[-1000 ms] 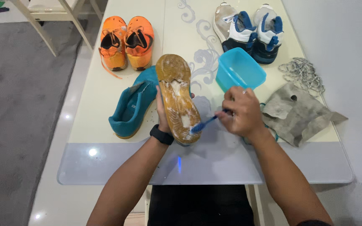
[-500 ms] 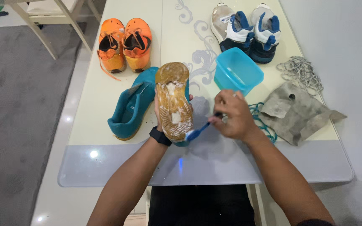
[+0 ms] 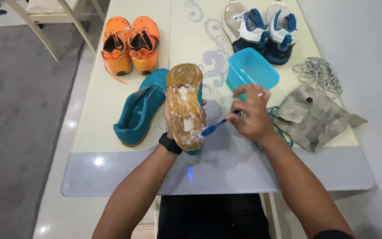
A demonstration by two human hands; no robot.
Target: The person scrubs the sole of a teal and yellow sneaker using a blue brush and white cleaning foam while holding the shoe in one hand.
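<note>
My left hand, with a black watch on the wrist, grips a teal shoe turned sole-up; its tan, soapy sole faces me. My right hand holds a blue toothbrush whose bristle end touches the heel part of the sole on its right side. The matching teal shoe lies on the table just left of the held one. A light-blue plastic tub stands right behind my right hand.
On the cream table an orange pair of shoes stands at the back left and a white-and-blue pair at the back right. A dirty grey cloth and grey laces lie at the right. A chair stands far left.
The brush has stroked along the heel end of the sole, down toward the heel edge and back up a little. The held shoe has shifted slightly left and stands more upright.
</note>
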